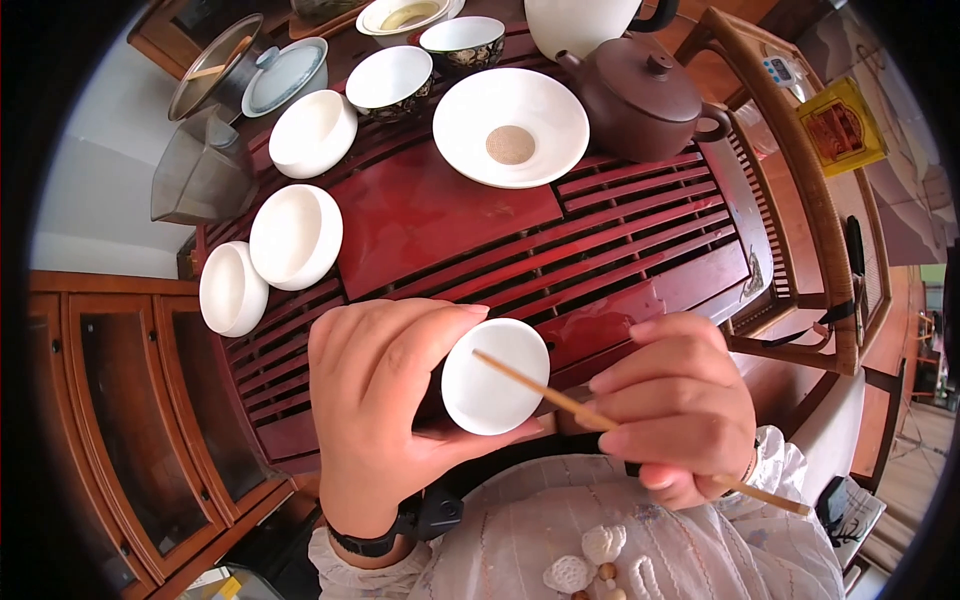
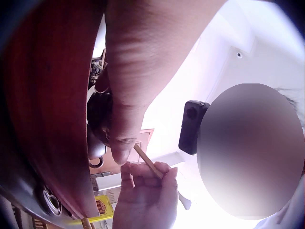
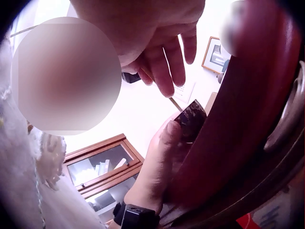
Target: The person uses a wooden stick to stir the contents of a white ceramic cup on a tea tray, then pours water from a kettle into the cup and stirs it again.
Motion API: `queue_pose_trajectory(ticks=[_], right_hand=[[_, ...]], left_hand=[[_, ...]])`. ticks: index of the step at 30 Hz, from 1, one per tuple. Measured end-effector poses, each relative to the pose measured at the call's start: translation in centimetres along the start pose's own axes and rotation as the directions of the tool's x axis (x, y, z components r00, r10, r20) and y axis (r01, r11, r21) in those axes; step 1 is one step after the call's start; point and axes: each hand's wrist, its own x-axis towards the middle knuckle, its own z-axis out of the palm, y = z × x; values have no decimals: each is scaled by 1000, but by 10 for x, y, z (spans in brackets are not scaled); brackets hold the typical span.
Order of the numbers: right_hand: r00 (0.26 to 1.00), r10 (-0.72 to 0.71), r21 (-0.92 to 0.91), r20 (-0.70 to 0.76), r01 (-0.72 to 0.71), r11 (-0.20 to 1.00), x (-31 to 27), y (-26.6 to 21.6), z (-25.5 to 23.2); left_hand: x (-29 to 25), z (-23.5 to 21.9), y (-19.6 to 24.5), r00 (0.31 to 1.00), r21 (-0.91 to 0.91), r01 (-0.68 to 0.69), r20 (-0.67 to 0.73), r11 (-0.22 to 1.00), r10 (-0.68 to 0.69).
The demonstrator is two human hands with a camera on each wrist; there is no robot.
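Note:
My left hand [image 1: 370,400] grips a small cup [image 1: 500,405] near the table's front edge, fingers and thumb round its sides. The cup is white inside; its dark patterned outside [image 3: 192,119] shows in the right wrist view. Between the fingers and thumb of my right hand [image 1: 690,405] is a thin wooden stick [image 1: 560,401], slanted so that its far tip overlaps the cup's mouth. Its other end sticks out past the palm toward the sleeve. In the left wrist view, the stick [image 2: 148,160] crosses the right hand's fingers, while the cup is hidden.
A red slatted tea tray [image 1: 440,225] spreads beyond my hands. On it are several white bowls [image 1: 297,237], a wide white strainer [image 1: 465,115] and a brown teapot [image 1: 640,100]. A glass pitcher [image 1: 200,180] stands left; a rattan chair [image 1: 835,230] is on the right.

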Motion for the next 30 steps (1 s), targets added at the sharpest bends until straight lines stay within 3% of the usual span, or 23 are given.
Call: queue_pose_trajectory(ticks=[3,5,9,18,30], right_hand=[[995,84,-51,-52,-87,995,-3,-1,1],[993,116,69,1,-116,991,-5,0,0],[998,64,144,-25,-60,988,-16,6,-11],[972,146,223,-184,-103,969,-30,7,-14],[965,194,210,-176,-156,965,-28,8,-14]], left_hand=[[-1,1,0,1000,7,-27,-14,1000,27],[-1,-1,1,1000,23,-19,23,1000,18],[-1,-3,1,998,18,-22,56,1000,21],[-4,-1,-3,997,13,11,79,1000,-12],[-1,-1,-4,998,-11,-22,58,1000,22]])
